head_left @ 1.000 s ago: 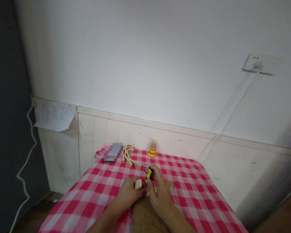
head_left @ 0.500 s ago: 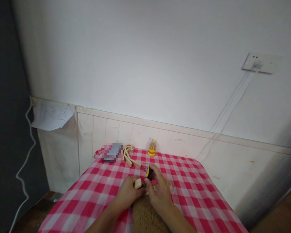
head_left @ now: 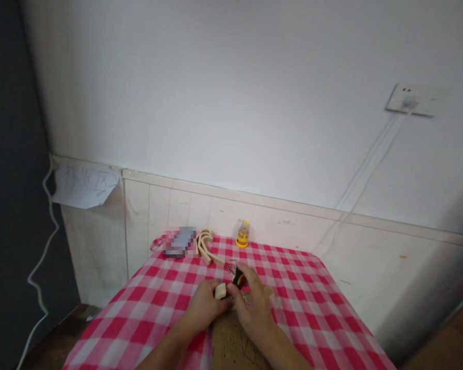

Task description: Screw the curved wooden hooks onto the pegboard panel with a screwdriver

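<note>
Screwdriver handle [head_left: 237, 277], lower middle of the frame: turned; a second ago a broad yellow side faced the camera, now mostly black shows.
Yellow strip [head_left: 240, 280]: along the handle's left half a second ago, now a small patch on its right.
Right grip [head_left: 255, 304]: thumb tip farther left than a second ago, nearer the wooden piece [head_left: 220, 291].
Camera view: slightly shifted since half a second ago.

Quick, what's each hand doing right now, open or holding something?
Left hand: closed, holding a pale wooden piece.
Right hand: closed, holding a black-and-yellow tool handle.
</note>
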A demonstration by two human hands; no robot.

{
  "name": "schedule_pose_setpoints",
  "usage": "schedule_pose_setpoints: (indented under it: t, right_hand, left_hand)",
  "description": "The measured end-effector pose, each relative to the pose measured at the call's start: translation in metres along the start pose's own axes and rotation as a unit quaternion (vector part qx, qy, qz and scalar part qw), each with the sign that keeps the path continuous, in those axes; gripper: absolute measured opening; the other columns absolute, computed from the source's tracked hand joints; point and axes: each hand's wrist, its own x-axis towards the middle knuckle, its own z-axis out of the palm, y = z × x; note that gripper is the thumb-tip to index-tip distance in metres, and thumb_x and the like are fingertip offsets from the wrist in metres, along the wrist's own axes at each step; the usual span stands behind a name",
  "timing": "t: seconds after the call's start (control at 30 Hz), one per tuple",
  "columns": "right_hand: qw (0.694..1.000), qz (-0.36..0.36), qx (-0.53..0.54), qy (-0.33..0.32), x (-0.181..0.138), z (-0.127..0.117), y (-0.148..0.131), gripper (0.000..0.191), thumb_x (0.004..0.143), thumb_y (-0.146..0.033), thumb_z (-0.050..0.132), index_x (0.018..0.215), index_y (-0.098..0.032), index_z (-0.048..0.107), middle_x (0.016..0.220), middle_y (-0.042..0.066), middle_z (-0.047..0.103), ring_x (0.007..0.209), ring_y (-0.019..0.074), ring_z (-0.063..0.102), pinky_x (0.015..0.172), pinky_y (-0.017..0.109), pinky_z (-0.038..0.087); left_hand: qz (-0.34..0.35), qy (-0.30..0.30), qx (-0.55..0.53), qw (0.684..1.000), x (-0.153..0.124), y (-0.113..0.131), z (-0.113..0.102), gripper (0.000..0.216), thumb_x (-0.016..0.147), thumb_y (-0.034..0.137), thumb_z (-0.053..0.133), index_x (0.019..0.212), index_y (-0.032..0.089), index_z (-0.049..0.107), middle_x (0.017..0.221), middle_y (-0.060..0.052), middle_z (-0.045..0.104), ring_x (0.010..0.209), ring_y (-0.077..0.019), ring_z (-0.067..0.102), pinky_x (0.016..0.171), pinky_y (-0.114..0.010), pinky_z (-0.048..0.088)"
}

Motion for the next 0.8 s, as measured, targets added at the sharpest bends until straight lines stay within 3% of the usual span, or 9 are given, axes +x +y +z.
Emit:
schedule_pose_setpoints:
  t: [0.17,0.47,0.8]
  right_hand:
    - [1.0,0.005,-0.004,0.006,0.0008,-0.0009,-0.0011,0.045,0.092,-0.016,0.061,0.136,-0.026,0.059,0.118,0.008,0.075,0.104,0.0239,0.075,0.091,0.037,0.063]
    - [1.0,-0.003,0.023,-0.008,-0.007,-0.0022,-0.0014,0.055,0.095,-0.013,0.051,0.149,-0.025,0.047,0.136,0.012,0.067,0.117,0.0234,0.071,0.088,0.031,0.064]
    - [1.0,0.018,0.017,-0.007,-0.0065,-0.0016,0.0003,0.052,0.094,-0.015,0.054,0.145,-0.024,0.054,0.134,0.011,0.069,0.117,0.025,0.071,0.096,0.037,0.062]
  left_hand:
    - [-0.009,-0.002,-0.004,1.0,0.0001,-0.0014,-0.0012,0.025,0.061,0.032,0.081,0.066,0.013,0.065,0.061,0.003,0.055,0.06,-0.0125,0.046,0.058,-0.024,0.033]
    - [-0.013,-0.006,-0.01,1.0,-0.0011,0.0028,-0.0001,0.03,0.06,0.037,0.083,0.067,0.013,0.067,0.063,0.001,0.058,0.061,-0.0137,0.048,0.059,-0.025,0.035]
    - [-0.017,0.001,0.002,1.0,-0.0018,0.0031,-0.0009,0.027,0.061,0.035,0.081,0.07,0.012,0.069,0.062,0.002,0.059,0.062,-0.0142,0.049,0.059,-0.024,0.036]
